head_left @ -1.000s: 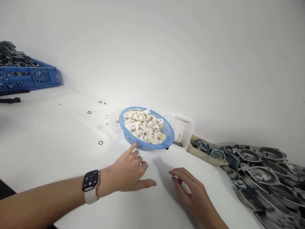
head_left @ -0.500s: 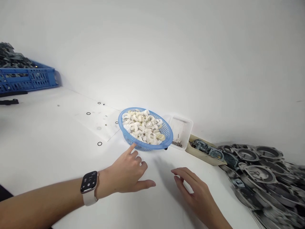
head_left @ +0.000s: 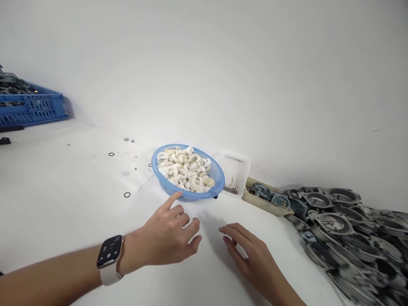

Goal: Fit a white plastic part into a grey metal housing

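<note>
A round blue plastic basket point(head_left: 219, 182) stands on the white tabletop, heaped with white C-shaped plastic parts point(head_left: 185, 168) that have small metal bits on them. My left hand point(head_left: 172, 231), with a watch on its wrist, is in front of the basket. Its index finger stretches to the near rim and appears to touch it; the other fingers are loosely bent, and nothing is in the hand. To the right, my right hand point(head_left: 251, 255) hovers over the table with its fingers slightly bent and apart, holding nothing.
Right of the basket stand a white tray point(head_left: 244, 170) with small metal pins and a cream bin point(head_left: 261, 204) of metal parts. Grey metal housings point(head_left: 344, 233) are piled at far right. A blue crate point(head_left: 47, 106) is at back left. Black rings point(head_left: 127, 194) lie on the table.
The whole view has shifted, so things sit slightly further left. My left thumb has drawn in toward the bent fingers. The index finger stays at the basket rim.
</note>
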